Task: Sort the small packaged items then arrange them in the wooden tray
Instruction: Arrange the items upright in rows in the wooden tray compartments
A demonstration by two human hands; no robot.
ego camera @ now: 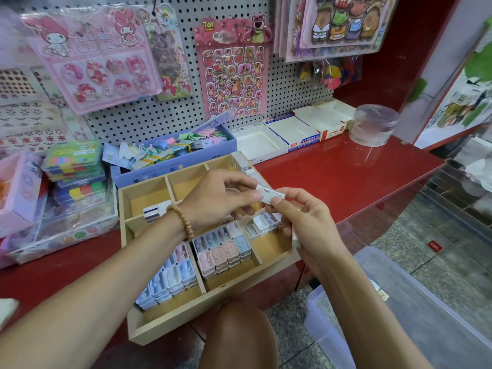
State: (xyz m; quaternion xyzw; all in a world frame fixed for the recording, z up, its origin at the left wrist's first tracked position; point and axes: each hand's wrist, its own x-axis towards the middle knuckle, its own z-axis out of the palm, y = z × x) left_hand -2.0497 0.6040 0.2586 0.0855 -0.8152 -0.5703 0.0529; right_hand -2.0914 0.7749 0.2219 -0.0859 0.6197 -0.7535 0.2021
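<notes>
Lower centre: compartmented pale wooden tray is partly filled. At frame centre a small white packaged item is pinched by left hand and right hand. Label is best checked before placement with matching packs.

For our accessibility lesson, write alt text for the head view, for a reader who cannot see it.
Both hands, left hand and right hand, pinch a small white packet above a wooden tray whose compartments hold rows of pastel packets. The tray sits on a red counter below a pegboard of sticker sheets.
</notes>
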